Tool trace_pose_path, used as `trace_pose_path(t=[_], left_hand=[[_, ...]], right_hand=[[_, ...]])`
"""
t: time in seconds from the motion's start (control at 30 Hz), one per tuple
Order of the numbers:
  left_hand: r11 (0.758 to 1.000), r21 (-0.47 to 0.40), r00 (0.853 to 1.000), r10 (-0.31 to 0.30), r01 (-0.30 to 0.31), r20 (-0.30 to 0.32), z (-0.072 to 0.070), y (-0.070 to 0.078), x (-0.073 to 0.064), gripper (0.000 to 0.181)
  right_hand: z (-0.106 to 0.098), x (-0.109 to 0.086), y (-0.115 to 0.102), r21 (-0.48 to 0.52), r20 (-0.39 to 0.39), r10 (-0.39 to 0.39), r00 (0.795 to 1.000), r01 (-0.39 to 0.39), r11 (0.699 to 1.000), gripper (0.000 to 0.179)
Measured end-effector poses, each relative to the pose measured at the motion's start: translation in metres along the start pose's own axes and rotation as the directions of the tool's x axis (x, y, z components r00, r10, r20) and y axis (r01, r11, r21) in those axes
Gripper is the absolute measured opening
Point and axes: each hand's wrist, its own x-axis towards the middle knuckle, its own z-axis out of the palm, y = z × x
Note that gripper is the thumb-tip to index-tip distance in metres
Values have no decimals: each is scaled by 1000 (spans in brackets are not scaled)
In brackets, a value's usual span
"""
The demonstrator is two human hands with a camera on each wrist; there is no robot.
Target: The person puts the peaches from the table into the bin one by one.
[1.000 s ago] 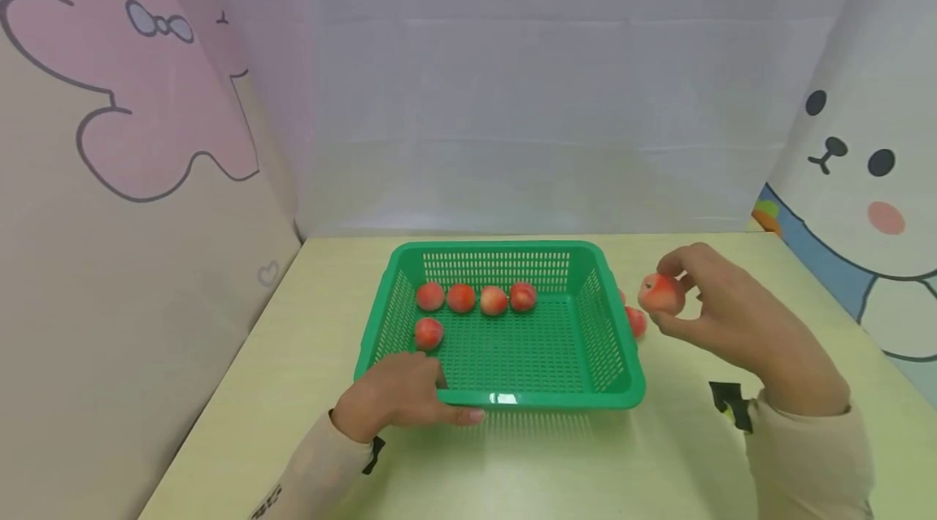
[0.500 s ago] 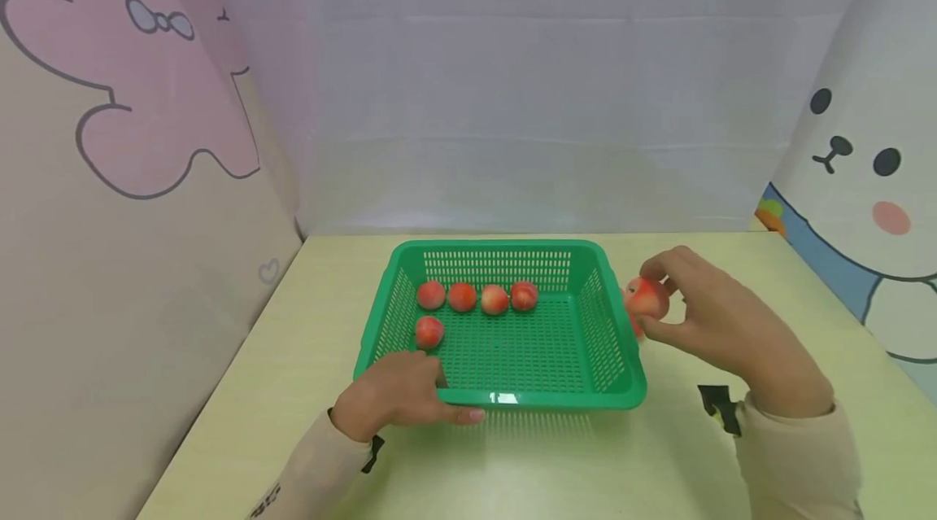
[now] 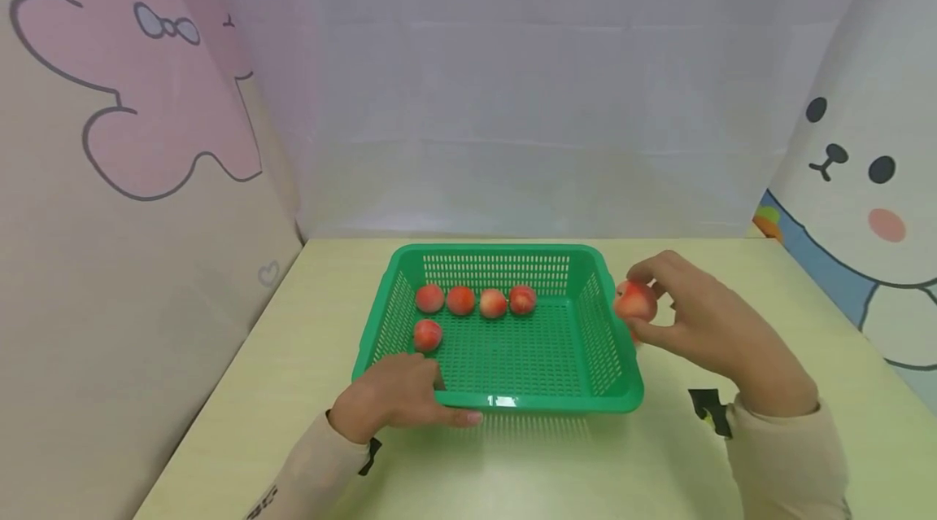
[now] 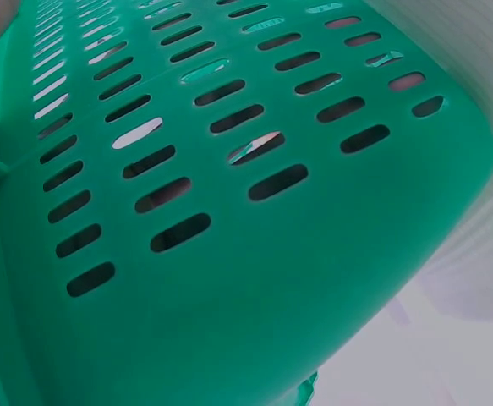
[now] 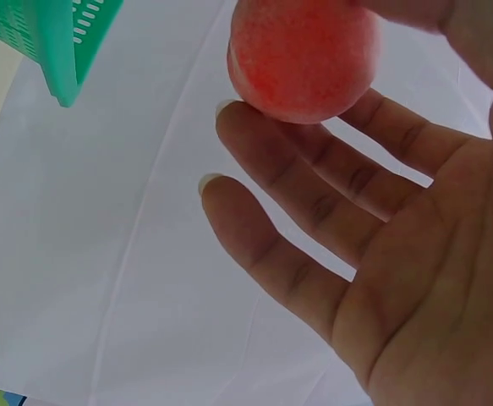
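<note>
A green plastic basket [image 3: 571, 404] sits on the table with several peaches inside: a row along the back, such as this peach [image 3: 494, 304], and a single peach [image 3: 428, 335] at the left. My left hand [image 3: 395, 394] grips its front rim near the left corner, thumb outside and fingers over the inner side. The left wrist view is filled by the slotted basket wall [image 4: 229, 296]. Just outside the right rim, my right hand [image 3: 706, 329] pinches a peach [image 3: 635, 302] between thumb and fingertips. In the right wrist view that peach [image 5: 301, 59] shows red and fuzzy.
A bit of another peach [image 3: 636, 336] shows beneath the held one, beside the basket's right wall. The pale table [image 3: 512, 479] extends around the basket. A white curtain [image 3: 468, 121] stands behind, with cartoon-printed sheets [image 3: 176, 121] at the sides.
My right hand has moved left with the peach, from away over the table to beside the basket's right rim. My left hand keeps its grip, and the basket stays in place.
</note>
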Motion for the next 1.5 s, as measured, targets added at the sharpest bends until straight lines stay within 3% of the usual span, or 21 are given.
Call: trace_pose_path(t=[0.3,0.57,0.7,0.8,0.87,0.93,1.17,1.37,1.5], left_hand=[[999,19,1000,-26,26,0,0,1,0,67],[1000,5,1000,-12,12,-1,1,0,0,66],[1000,0,1000,-5,5,-2,1,-1,0,65],[1000,4,1000,4,-4,-1,1,-1,1,65],[1000,5,1000,9,-9,0,1,-2,1,64],[1000,-1,1000,10,-10,2,1,-1,1,62],[1000,-24,1000,0,1,16,0,0,0,61],[1000,-28,1000,-2,3,17,-1,-1,1,64],[999,-24,1000,-23,24,17,0,0,0,69]], right_hand=[[-7,-1,-5,-48,-36,4,999,-5,999,48],[-14,2,-27,-50,-130,-129,983,124,991,54],[-15,17,-41,24,-208,-275,939,286,958,34],[-15,37,-50,97,-257,-381,888,416,904,41],[-13,53,-55,131,-267,-426,864,471,873,39],[-9,71,-59,164,-249,-446,860,491,856,34],[24,128,-63,285,-102,-447,889,456,843,35],[59,166,-65,289,48,-421,906,391,874,33],[90,177,-62,305,222,-329,918,255,918,27]])
